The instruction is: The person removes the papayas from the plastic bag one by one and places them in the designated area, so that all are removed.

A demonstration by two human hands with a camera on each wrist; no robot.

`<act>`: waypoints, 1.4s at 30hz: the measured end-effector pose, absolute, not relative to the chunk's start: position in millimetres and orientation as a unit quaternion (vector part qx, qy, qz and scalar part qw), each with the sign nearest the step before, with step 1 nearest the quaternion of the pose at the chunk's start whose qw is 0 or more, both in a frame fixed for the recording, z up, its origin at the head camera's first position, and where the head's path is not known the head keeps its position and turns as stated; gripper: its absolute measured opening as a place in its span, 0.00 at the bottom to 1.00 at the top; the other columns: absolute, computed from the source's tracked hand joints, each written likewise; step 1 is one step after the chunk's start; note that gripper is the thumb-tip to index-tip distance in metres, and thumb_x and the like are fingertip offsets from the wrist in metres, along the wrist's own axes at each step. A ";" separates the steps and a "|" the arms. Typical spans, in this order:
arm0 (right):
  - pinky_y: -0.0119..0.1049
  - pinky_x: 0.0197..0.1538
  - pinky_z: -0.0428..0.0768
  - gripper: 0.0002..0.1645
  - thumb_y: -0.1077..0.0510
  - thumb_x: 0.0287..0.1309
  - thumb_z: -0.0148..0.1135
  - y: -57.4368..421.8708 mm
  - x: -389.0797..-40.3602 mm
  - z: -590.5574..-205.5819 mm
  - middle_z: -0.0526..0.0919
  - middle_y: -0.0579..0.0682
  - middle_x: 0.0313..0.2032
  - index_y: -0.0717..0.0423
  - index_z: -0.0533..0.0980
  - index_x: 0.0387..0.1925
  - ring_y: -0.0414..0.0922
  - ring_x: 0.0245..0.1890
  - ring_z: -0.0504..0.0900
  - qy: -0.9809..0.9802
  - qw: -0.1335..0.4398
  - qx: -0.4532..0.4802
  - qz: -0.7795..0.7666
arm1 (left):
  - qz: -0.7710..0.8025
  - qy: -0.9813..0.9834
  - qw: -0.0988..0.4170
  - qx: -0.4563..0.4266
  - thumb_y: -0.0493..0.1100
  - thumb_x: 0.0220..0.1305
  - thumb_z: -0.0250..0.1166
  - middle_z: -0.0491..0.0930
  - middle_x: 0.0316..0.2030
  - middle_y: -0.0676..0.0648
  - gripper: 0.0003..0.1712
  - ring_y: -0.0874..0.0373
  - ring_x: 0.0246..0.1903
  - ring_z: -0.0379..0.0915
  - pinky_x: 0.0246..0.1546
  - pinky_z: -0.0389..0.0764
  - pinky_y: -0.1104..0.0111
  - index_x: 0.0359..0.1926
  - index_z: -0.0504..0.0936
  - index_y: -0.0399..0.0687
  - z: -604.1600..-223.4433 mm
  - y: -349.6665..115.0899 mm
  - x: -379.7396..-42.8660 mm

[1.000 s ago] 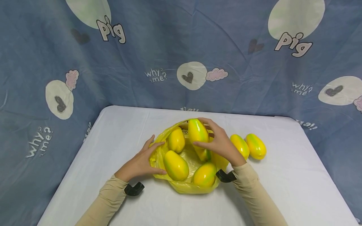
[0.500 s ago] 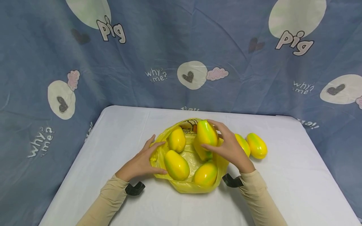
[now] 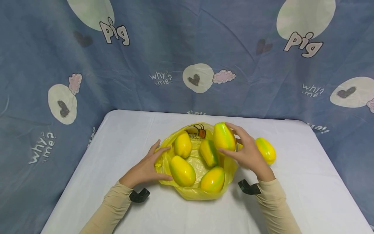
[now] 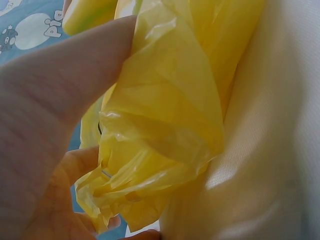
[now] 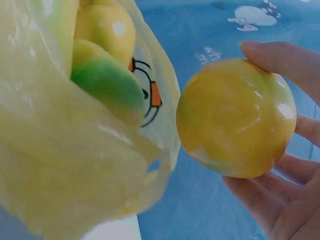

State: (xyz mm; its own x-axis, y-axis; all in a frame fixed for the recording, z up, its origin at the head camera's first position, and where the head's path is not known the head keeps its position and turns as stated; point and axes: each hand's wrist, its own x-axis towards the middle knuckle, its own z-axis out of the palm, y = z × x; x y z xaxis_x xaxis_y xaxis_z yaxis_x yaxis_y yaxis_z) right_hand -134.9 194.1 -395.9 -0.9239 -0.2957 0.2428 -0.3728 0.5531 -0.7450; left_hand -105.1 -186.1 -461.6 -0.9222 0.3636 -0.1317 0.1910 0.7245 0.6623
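My right hand [image 3: 248,154] grips a glossy, mango-like yellow-green fruit [image 3: 224,136] between thumb and fingers, over the right rim of a yellow plastic bag [image 3: 198,195]. In the right wrist view the gripped fruit [image 5: 235,120] hangs just outside the bag [image 5: 90,165], apart from it. My left hand [image 3: 144,167] holds the bag's left rim, thumb and fingers spread at its mouth. Crumpled plastic [image 4: 160,120] covers part of that hand in the left wrist view. Several similar fruits lie inside the bag, among them a greener one [image 3: 208,152] at its right side.
On the white table [image 3: 306,182], right of the bag, lies another such fruit [image 3: 266,151]. One more fruit is mostly hidden behind my right hand. A blue printed cloth [image 3: 248,94] hangs behind the table and along its sides.
My right hand has moved rightward with its fruit, from over the bag's inside to its right rim. The greener fruit below has come into full view. My left hand has hardly moved.
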 end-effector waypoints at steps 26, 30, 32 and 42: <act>0.50 0.62 0.83 0.54 0.57 0.52 0.81 258.2 -128.1 -388.0 0.73 0.52 0.67 0.37 0.64 0.77 0.54 0.66 0.75 -0.903 0.120 0.135 0.390 | 0.336 0.921 0.128 0.151 0.75 0.41 0.79 0.34 0.83 0.38 0.66 0.29 0.78 0.49 0.68 0.67 0.32 0.79 0.61 0.65 -463.8 -186.1 -105.2; 0.21 0.60 0.77 0.54 0.57 0.53 0.80 267.4 -126.4 -385.5 0.73 0.51 0.69 0.38 0.63 0.78 0.53 0.68 0.73 -0.906 0.122 0.124 0.386 | 0.335 0.921 0.127 0.151 0.76 0.41 0.78 0.34 0.83 0.39 0.66 0.29 0.78 0.49 0.68 0.67 0.32 0.79 0.60 0.66 -464.5 -186.9 -104.7; 0.12 0.56 0.70 0.53 0.56 0.54 0.80 271.3 -125.2 -384.2 0.73 0.50 0.71 0.38 0.63 0.78 0.53 0.68 0.73 -0.906 0.122 0.118 0.387 | 0.336 0.921 0.127 0.150 0.76 0.41 0.78 0.34 0.84 0.39 0.66 0.29 0.78 0.49 0.68 0.67 0.32 0.79 0.60 0.66 -464.3 -187.1 -104.5; 0.10 0.53 0.67 0.52 0.55 0.57 0.78 294.3 -121.3 -385.3 0.72 0.54 0.72 0.41 0.62 0.78 0.47 0.68 0.72 -0.915 0.127 0.077 0.376 | 0.333 0.922 0.127 0.148 0.75 0.41 0.79 0.34 0.84 0.40 0.65 0.29 0.78 0.49 0.68 0.67 0.32 0.79 0.60 0.67 -463.7 -186.5 -104.5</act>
State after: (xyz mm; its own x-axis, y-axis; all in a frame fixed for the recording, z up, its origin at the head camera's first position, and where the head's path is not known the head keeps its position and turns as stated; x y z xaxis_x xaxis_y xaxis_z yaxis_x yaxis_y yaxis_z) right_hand -121.3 294.3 -385.3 -0.9560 -0.0454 0.2897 -0.2359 0.7060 -0.6678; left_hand -104.5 -186.5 -463.7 -0.9239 0.3576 -0.1357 0.1882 0.7339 0.6526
